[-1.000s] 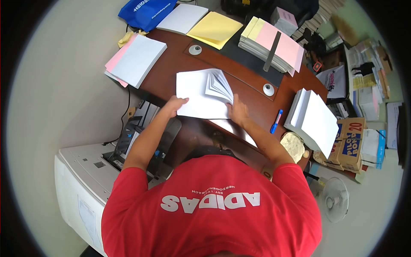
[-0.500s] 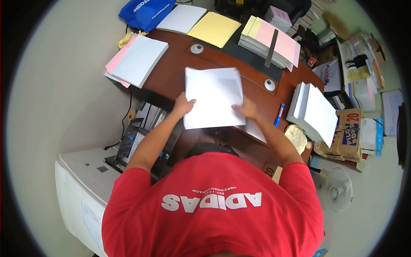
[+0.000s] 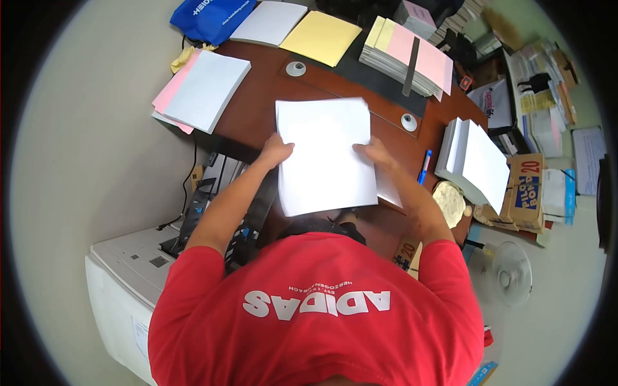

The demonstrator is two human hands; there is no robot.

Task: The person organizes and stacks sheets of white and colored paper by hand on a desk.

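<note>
Between my hands is a stack of white paper (image 3: 327, 157), held over the front edge of the brown desk (image 3: 257, 103). My left hand (image 3: 277, 152) grips its left edge, thumb on top and the other fingers hidden beneath. On the right edge, my right hand (image 3: 375, 153) holds the stack the same way. The top edges of the sheets are slightly uneven. More white paper (image 3: 389, 192) lies on the desk beside my right forearm, partly covered by the held stack.
White-and-pink paper (image 3: 205, 90) is at the left, a yellow stack (image 3: 320, 38) at the back, and a pile with a metal ruler (image 3: 411, 67) behind. A blue marker (image 3: 425, 167) and white stacks (image 3: 479, 161) stand right. A printer (image 3: 132, 264) is lower left.
Both hands still hold the white stack. It has come nearer to my body and shows larger, its lower edge further down. The view has shifted slightly.
</note>
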